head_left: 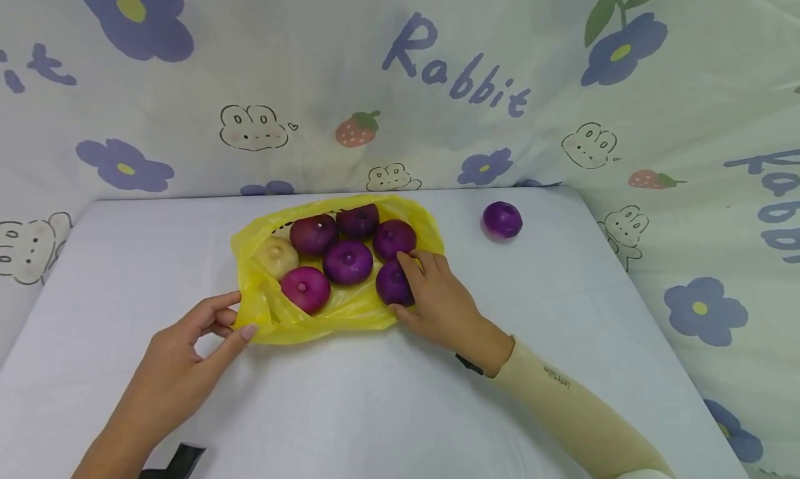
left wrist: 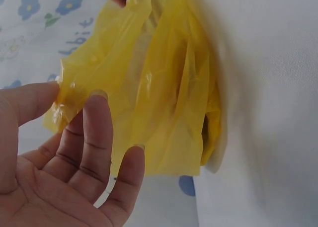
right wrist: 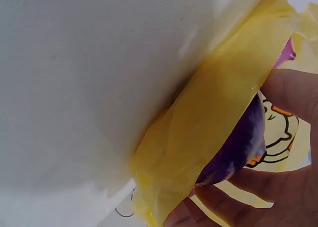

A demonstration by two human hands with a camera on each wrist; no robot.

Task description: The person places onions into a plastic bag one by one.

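Observation:
A yellow plastic bag (head_left: 350, 319) lies wide open on the table, with several purple onions (head_left: 347, 262) and one pale onion (head_left: 278, 257) in it. My left hand (head_left: 181, 361) pinches the bag's near left edge between thumb and fingers; in the left wrist view the yellow film (left wrist: 149, 88) hangs from that pinch. At the bag's right side my right hand (head_left: 440, 302) grips a purple onion (head_left: 392, 283), thumb on the near side and fingers over the far side. The right wrist view shows this onion (right wrist: 238, 142) partly behind the bag's wall.
One more purple onion (head_left: 502, 220) sits alone on the white tabletop (head_left: 562, 291), right of the bag near the back edge. Behind stands a cloth (head_left: 312, 62) printed with flowers and rabbits. A black strap (head_left: 181, 461) shows near the left forearm.

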